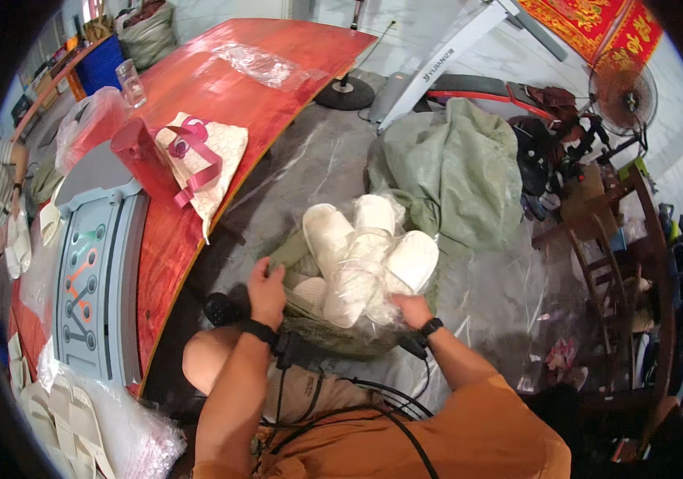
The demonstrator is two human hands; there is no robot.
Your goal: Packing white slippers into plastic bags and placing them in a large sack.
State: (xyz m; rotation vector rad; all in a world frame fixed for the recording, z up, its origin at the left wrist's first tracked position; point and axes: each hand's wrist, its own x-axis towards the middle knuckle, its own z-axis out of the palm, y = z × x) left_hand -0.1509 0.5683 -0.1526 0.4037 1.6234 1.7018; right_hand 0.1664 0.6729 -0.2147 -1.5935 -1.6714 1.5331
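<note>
Several white slippers, wrapped in clear plastic, lie in a cluster in the mouth of a green sack in front of me. Some point outward, and one bundle sits upright in the middle. My left hand is beside the sack's left rim, its fingers curved and apart with nothing visible between them. At the lower right of the cluster, my right hand closes its fingertips on the plastic round the slippers. Part of its grip is hidden by the wrap.
A red table on the left carries a grey folding stool, a patterned bag and more slippers. Another green sack stands beyond the cluster. Exercise equipment, a fan and a wooden chair are to the right. Another person is at far left.
</note>
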